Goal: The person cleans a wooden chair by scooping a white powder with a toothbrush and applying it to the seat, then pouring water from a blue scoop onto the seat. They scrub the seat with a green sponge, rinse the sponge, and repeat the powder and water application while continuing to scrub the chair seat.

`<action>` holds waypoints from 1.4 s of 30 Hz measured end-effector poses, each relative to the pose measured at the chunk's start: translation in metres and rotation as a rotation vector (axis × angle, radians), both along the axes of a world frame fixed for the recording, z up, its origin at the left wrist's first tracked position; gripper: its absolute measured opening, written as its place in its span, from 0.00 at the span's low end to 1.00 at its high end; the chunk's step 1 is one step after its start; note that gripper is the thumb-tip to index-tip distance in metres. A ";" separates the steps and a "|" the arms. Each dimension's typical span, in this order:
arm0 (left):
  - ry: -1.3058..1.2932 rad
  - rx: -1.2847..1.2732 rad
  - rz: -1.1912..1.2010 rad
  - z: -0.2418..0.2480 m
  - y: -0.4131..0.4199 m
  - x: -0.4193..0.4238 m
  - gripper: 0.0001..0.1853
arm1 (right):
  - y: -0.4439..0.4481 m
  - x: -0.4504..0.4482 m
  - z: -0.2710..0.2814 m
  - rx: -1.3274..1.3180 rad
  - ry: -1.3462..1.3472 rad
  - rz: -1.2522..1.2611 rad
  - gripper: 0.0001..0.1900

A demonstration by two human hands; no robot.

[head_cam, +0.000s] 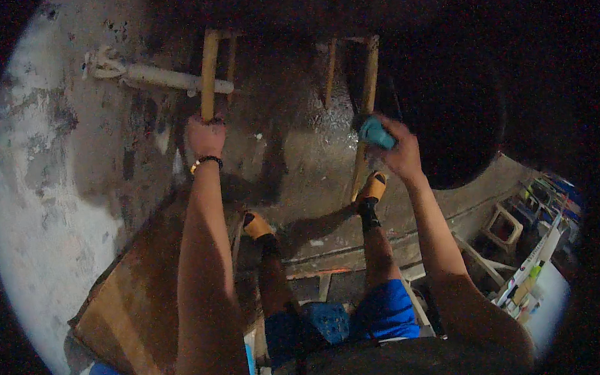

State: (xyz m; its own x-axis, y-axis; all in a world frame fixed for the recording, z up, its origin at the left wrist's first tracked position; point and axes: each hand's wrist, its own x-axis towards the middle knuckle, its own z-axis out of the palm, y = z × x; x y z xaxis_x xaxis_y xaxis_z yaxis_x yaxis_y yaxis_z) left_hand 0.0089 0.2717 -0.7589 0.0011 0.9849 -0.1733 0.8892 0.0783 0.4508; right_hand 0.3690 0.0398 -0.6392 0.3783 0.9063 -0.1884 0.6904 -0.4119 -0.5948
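My left hand (206, 136) is closed around a light wooden leg or bar (209, 76), which rises above the fist. In my right hand (402, 146) is a teal pad or folded cloth (377, 133), blurred. The pad lies against a second wooden bar (370, 81), and the fingers wrap its right side. Two thinner wooden bars, one at left (231, 66) and one at right (331, 70), stand behind the front ones. All seem to belong to one wooden frame, but darkness hides how they join.
A pale pipe (162, 80) runs behind the left bar. A brown board or cardboard sheet (130, 302) leans beside my left arm. My feet in orange footwear (373, 186) rest on the concrete floor (309, 162). A small wooden frame (502, 227) and clutter lie at right.
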 end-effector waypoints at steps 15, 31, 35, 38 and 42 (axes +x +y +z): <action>0.019 -0.057 -0.028 0.015 0.005 0.003 0.28 | -0.055 -0.024 -0.035 -0.125 0.009 0.190 0.37; 0.095 0.134 -0.154 0.024 0.004 0.004 0.22 | 0.008 -0.003 -0.017 0.206 -0.031 -0.025 0.32; 0.125 0.095 -0.066 0.013 0.003 0.000 0.24 | -0.047 -0.027 -0.020 -0.085 0.117 0.175 0.32; 0.137 0.097 -0.048 -0.007 0.011 -0.010 0.26 | -0.017 -0.018 -0.023 0.222 -0.175 0.118 0.33; 0.105 0.113 -0.112 -0.021 0.027 -0.027 0.28 | 0.052 0.020 -0.030 0.455 -0.276 0.078 0.32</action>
State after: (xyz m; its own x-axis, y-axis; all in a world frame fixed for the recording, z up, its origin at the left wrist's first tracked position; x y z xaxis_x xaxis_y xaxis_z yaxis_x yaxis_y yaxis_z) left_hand -0.0185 0.2984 -0.7796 0.0997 0.9928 -0.0667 0.9323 -0.0698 0.3550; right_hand 0.3885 0.0916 -0.6689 0.2866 0.9005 0.3269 0.8645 -0.0960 -0.4934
